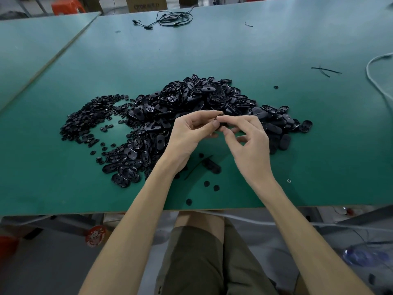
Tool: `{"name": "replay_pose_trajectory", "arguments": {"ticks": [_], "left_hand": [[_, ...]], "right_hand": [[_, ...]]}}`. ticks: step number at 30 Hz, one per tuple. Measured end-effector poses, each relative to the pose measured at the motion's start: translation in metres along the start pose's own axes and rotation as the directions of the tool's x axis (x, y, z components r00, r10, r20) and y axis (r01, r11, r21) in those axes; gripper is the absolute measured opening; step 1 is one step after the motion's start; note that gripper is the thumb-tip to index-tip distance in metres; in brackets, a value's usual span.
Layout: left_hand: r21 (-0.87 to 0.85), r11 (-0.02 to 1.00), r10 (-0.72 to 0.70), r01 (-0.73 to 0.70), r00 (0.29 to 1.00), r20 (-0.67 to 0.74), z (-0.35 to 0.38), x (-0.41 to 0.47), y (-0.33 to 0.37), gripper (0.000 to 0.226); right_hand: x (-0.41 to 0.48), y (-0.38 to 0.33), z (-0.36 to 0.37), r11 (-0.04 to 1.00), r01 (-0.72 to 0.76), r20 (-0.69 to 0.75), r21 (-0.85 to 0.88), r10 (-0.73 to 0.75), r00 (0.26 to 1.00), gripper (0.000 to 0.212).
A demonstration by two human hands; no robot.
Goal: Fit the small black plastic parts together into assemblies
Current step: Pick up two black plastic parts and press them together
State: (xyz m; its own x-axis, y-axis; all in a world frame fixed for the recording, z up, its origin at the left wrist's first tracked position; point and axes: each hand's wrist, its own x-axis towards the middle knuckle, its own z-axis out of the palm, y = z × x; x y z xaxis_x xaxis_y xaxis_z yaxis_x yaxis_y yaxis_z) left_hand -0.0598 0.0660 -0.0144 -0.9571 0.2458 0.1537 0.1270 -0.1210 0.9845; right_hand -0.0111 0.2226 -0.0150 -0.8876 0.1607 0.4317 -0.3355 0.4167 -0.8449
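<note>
Head view: your left hand (189, 135) and right hand (251, 145) meet above green table (319, 162), fingers curled, both pinching small black part (222, 123) at fingertips. Behind hands, heap of oval shells (202, 99); small round pieces (89, 122) heaped to left. Few loose pieces (207, 183) between your wrists.

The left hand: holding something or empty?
Holding: the left hand pinches a small black part; the right hand pinches it too.
</note>
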Motion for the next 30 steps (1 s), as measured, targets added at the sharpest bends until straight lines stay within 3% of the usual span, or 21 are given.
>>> {"name": "replay_pose_trajectory", "arguments": {"ticks": [16, 30], "left_hand": [[0.008, 1.000, -0.009, 0.008, 0.995, 0.099, 0.0003, -0.0002, -0.0026, 0.024], [0.143, 0.990, 0.015, -0.012, 1.000, -0.023, 0.0048, -0.0014, -0.0005, 0.020]], "right_hand": [[-0.0010, 0.0019, -0.0025, 0.998, -0.038, -0.101, 0.059, 0.044, 0.994, 0.020], [-0.0020, 0.0002, 0.0014, 1.000, 0.016, -0.040, -0.014, -0.016, 0.999, 0.021]]}}
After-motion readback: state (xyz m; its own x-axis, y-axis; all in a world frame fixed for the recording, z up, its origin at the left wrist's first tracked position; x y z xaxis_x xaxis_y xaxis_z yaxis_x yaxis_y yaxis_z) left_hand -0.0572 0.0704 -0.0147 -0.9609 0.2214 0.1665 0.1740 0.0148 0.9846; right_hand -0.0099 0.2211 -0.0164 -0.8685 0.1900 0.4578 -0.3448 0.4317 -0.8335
